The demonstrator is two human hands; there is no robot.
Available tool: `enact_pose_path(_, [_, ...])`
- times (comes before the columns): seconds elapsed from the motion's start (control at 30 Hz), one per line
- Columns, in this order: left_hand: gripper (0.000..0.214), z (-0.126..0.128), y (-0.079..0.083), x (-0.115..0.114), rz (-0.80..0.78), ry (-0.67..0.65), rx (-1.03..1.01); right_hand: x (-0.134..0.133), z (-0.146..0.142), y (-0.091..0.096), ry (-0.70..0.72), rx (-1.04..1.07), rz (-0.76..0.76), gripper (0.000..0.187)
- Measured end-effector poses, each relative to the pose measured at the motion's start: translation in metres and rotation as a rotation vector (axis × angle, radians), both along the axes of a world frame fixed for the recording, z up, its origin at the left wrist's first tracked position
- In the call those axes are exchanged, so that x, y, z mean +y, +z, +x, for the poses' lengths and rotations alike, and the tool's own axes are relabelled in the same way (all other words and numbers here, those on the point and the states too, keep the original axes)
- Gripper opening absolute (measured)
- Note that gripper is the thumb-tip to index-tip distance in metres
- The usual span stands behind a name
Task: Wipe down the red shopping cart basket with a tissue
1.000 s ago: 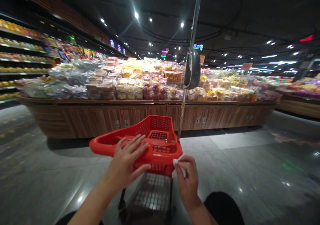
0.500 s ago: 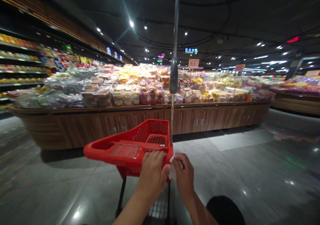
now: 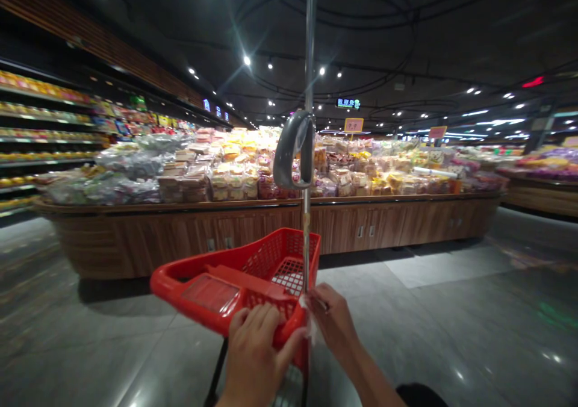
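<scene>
Left hand (image 3: 255, 356) and right hand (image 3: 332, 329) at a red shopping cart (image 3: 275, 256) in a food store

The left hand lies on the near edge of the cart, with its fingers (image 3: 253, 323) a little spread over the plastic; I cannot tell if they grip it. The right hand is just beside the cart's metal pole (image 3: 309, 64), and its fingers (image 3: 327, 301) are narrow, pinching a small white tissue (image 3: 309, 323). A grey handle (image 3: 293, 151) hangs on the pole. The cart stands on the shiny floor (image 3: 451, 335), facing the long side of a wooden table (image 3: 135, 244) piled with bagged bread (image 3: 226, 175). Shelves (image 3: 45, 130) with packets stand at the left.
</scene>
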State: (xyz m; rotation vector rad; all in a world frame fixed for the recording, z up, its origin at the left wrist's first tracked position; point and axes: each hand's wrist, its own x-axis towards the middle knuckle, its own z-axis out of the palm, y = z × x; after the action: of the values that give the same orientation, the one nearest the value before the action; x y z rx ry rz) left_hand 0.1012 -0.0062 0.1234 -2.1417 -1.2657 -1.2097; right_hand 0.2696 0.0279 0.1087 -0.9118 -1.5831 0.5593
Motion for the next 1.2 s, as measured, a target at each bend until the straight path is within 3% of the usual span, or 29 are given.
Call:
enact_pose_path(0.2, [0.018, -0.018, -0.001, -0.001, 0.097, -0.06, 0.059, 0.032, 0.021, -0.003, -0.147, 0.066, -0.083, 0.011])
enact_pose_path(0.37, [0.018, -0.025, 0.001, -0.002, 0.11, -0.07, 0.061, 0.041, 0.01, -0.005, 0.066, -0.069, 0.037, 0.019])
enact_pose_path(0.43, [0.019, -0.026, 0.002, -0.002, 0.096, -0.07, 0.06, 0.043, 0.005, -0.006, 0.039, -0.101, 0.024, 0.02])
enact_pose_path(0.53, [0.018, -0.028, 0.004, -0.004, 0.093, -0.088, 0.054, 0.041, 0.002, -0.005, 0.003, -0.139, 0.014, 0.022])
enact_pose_path(0.67, [0.018, -0.034, 0.007, -0.009, 0.121, -0.105, 0.055, 0.033, 0.003, -0.002, 0.085, -0.183, 0.053, 0.025])
enact_pose_path(0.83, [0.022, -0.043, 0.008, -0.013, 0.106, -0.122, 0.061, 0.028, 0.001, -0.004, -0.013, -0.214, 0.03, 0.019])
enact_pose_path(1.0, [0.021, -0.05, 0.007, -0.014, 0.059, -0.146, 0.051, 0.02, -0.002, -0.005, 0.073, -0.214, 0.058, 0.022])
enact_pose_path(1.2, [0.02, -0.057, 0.009, -0.016, 0.043, -0.174, 0.063, 0.019, -0.001, -0.002, -0.028, -0.255, 0.042, 0.021])
